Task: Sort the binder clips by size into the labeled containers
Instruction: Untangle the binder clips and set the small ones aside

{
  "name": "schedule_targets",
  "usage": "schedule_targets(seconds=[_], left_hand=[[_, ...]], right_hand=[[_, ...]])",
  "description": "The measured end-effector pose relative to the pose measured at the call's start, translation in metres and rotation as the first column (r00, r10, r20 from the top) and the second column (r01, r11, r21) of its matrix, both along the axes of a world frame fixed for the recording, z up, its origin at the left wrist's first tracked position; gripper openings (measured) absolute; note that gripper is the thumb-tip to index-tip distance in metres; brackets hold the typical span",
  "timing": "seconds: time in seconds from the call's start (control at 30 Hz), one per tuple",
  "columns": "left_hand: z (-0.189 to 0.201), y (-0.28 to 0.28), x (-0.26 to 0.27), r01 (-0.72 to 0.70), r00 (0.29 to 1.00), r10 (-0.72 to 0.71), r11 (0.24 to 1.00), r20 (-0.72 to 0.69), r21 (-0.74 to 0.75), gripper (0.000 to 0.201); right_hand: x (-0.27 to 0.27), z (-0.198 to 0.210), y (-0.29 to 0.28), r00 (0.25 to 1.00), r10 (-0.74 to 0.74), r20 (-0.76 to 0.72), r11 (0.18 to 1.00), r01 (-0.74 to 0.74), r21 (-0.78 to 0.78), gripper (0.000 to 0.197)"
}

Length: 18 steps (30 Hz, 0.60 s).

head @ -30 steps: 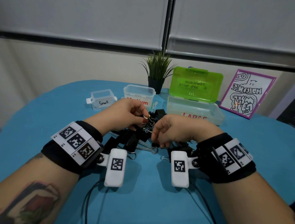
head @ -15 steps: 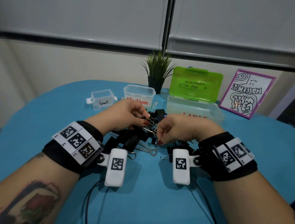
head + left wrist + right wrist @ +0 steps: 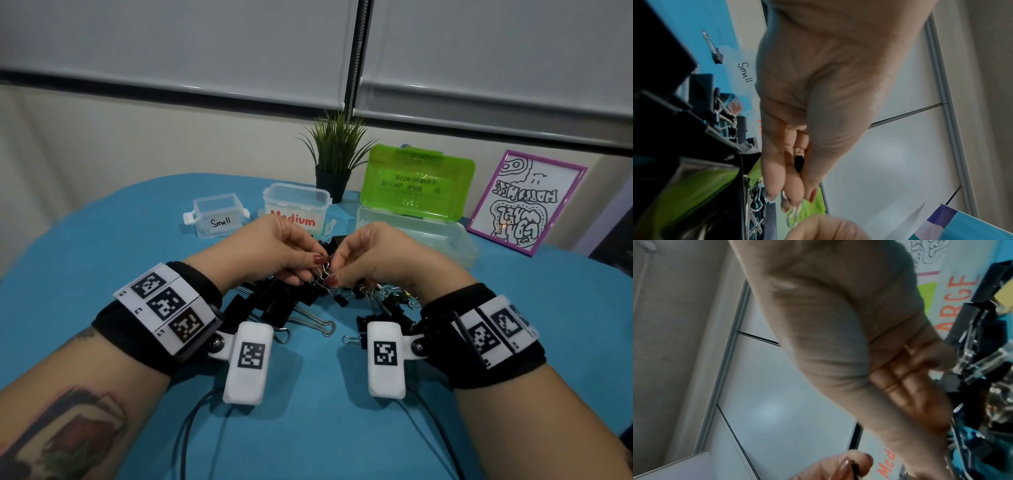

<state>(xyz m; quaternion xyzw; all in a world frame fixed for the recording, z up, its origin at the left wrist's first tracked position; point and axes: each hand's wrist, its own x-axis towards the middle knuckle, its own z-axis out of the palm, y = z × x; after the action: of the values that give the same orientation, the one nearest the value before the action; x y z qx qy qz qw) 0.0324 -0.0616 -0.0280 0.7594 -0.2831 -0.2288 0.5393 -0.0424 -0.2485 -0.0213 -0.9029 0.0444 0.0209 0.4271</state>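
A heap of black binder clips of mixed sizes lies on the blue table in front of me. Just above it, my left hand and my right hand meet fingertip to fingertip. Both pinch the silver wire handles of a small binder clip. In the left wrist view the clip's black body sits between the left thumb and fingers. The clear "Small" container, the "Medium" container and the "Large" box stand open behind the heap.
The large box's green lid stands upright behind it. A potted plant is at the back centre, and a purple-framed drawing leans at the back right. One small clip lies apart near the small container.
My right hand has lifted off the heap and moved left to meet my left hand. Both hands have risen a little and now share the small clip.
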Motion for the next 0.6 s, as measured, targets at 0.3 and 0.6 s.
schedule_targets(seconds=[0.3, 0.6], left_hand=[[-0.002, -0.003, 0.004, -0.103, 0.984, 0.091, 0.991, 0.150, 0.081, 0.013], [-0.004, -0.002, 0.000, -0.028, 0.995, 0.017, 0.994, 0.102, 0.107, 0.007]], right_hand=[[0.000, 0.000, 0.000, 0.987, -0.039, -0.156, 0.917, -0.027, -0.399, 0.021], [-0.006, 0.005, -0.009, 0.994, -0.090, -0.066, 0.931, 0.060, -0.359, 0.014]])
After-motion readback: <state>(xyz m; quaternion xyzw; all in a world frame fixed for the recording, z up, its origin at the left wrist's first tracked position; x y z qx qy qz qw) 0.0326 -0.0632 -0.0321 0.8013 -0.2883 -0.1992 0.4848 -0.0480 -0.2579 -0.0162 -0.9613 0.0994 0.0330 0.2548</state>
